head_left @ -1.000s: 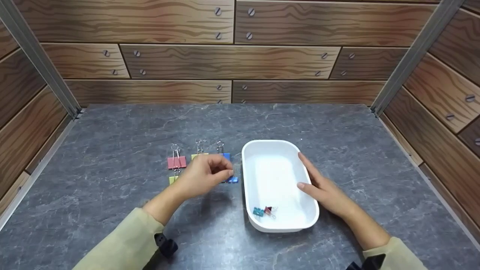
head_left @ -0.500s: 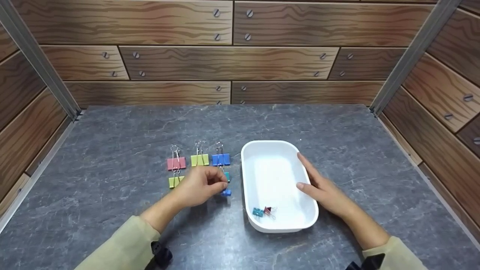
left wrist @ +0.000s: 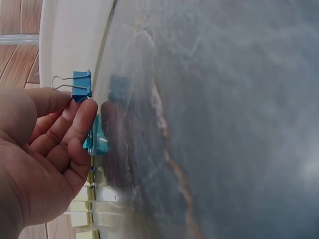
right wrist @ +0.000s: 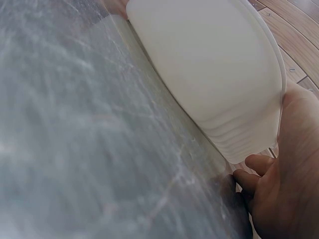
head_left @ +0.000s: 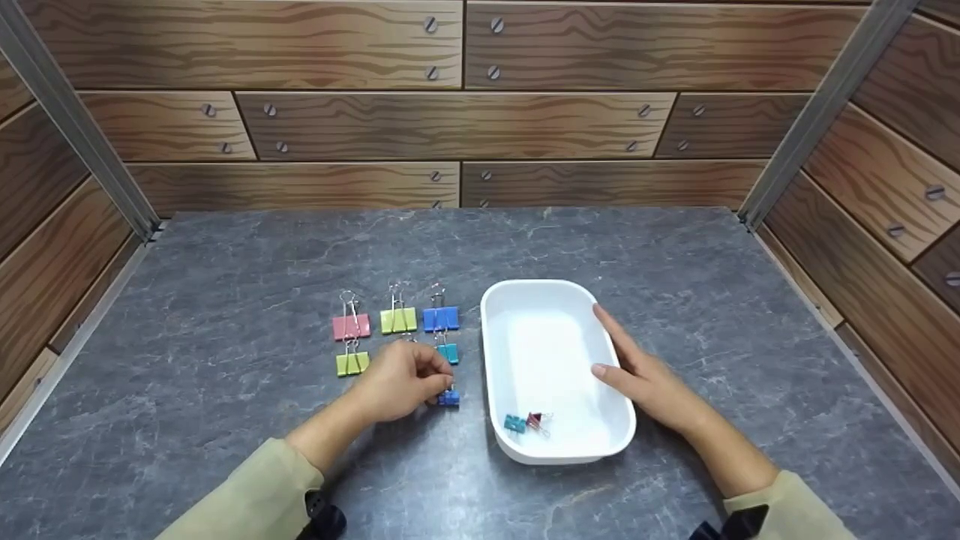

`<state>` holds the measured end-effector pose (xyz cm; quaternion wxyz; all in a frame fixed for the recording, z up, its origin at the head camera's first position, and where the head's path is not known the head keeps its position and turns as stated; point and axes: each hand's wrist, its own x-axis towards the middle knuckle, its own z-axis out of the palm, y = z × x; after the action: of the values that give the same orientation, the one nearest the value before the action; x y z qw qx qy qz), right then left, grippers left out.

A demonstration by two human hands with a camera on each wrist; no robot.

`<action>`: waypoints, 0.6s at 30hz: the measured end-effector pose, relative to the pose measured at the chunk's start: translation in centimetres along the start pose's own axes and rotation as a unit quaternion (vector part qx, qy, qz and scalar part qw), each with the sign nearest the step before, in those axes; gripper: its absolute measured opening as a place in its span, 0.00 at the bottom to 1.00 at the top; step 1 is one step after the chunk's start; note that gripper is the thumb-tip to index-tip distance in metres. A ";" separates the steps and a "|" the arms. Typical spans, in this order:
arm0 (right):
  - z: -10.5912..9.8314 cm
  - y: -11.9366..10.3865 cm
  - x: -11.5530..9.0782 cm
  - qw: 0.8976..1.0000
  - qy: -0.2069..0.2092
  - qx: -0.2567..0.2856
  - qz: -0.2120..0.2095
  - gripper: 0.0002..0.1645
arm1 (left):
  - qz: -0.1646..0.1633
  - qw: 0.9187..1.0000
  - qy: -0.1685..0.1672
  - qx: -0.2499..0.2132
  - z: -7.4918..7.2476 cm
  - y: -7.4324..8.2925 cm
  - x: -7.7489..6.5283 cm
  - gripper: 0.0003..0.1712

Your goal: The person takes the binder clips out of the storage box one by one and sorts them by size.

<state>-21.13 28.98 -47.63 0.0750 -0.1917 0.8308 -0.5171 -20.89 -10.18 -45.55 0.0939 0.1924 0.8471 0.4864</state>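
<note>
The left hand (head_left: 397, 379) has drawn back toward the near side, fingers (left wrist: 75, 127) pinching a small blue metal binder clip (head_left: 448, 397) just left of the white plastic tray (head_left: 491, 352). Right hand (head_left: 645, 379) steadies the tray's right rim, fingers straight. It probably touches the grey marbled desk (head_left: 225, 247); open room lies nearer.

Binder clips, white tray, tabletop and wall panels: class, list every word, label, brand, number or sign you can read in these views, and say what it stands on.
None: no readable text in any view.
The small blue binder clip pinched by the left hand is plain.
The white tray under the right hand bears no mark.
The wood-look wall panels show only grain and screws.
</note>
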 end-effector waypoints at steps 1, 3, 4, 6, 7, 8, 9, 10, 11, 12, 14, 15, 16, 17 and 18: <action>0.0 0.0 0.0 1.000 -0.001 0.004 0.000 0.49 | -0.004 1.000 0.000 -0.001 0.0 0.0 0.0 0.03; 0.0 0.0 0.0 1.000 0.000 0.005 0.001 0.49 | -0.011 1.000 0.001 -0.001 0.1 -0.1 0.0 0.03; 0.0 0.0 0.0 1.000 0.001 0.003 0.002 0.49 | -0.013 1.000 0.002 0.000 0.1 -0.1 0.0 0.03; -0.1 0.0 0.0 1.000 0.003 -0.001 0.004 0.49 | -0.017 1.000 0.005 0.003 0.1 -0.1 0.1 0.04; -0.1 0.0 0.0 1.000 0.004 -0.003 0.004 0.49 | -0.019 1.000 0.006 0.004 0.1 -0.2 0.1 0.04; -0.1 0.0 0.0 1.000 0.004 -0.004 0.004 0.49 | -0.022 1.000 0.008 0.005 0.1 -0.1 0.1 0.04; -0.1 0.0 0.0 1.000 0.004 -0.005 0.005 0.49 | -0.024 1.000 0.010 0.006 0.1 -0.1 0.1 0.04; -0.1 0.0 0.0 1.000 0.004 -0.005 0.005 0.49 | -0.027 1.000 0.011 0.006 0.2 -0.1 0.1 0.04; -0.1 -0.1 0.0 1.000 0.004 -0.006 0.004 0.49 | -0.029 0.999 0.013 0.006 0.2 -0.1 0.1 0.04; -0.1 -0.1 0.0 1.000 0.004 -0.006 0.003 0.49 | -0.030 0.999 0.014 0.007 0.2 -0.1 0.1 0.04; -0.1 -0.1 0.0 1.000 0.004 -0.006 0.002 0.49 | -0.032 0.999 0.018 0.006 0.2 -0.1 0.2 0.04; -0.1 -0.1 0.0 1.000 0.004 -0.006 0.002 0.49 | -0.032 0.999 0.019 0.006 0.3 -0.1 0.2 0.04; -0.1 -0.1 0.0 1.000 0.004 -0.005 0.001 0.49 | -0.034 0.999 0.021 0.005 0.3 -0.1 0.2 0.04; 0.0 -0.1 0.0 1.000 0.003 -0.005 0.000 0.49 | -0.034 0.999 0.022 0.005 0.3 -0.1 0.2 0.04; 0.0 -0.1 0.0 1.000 0.003 -0.004 0.001 0.49 | -0.036 0.999 0.023 0.005 0.4 -0.1 0.2 0.04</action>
<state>-21.14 28.99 -47.57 0.0721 -0.1898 0.8331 -0.5144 -20.98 -9.85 -45.85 0.0904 0.1513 0.8579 0.4826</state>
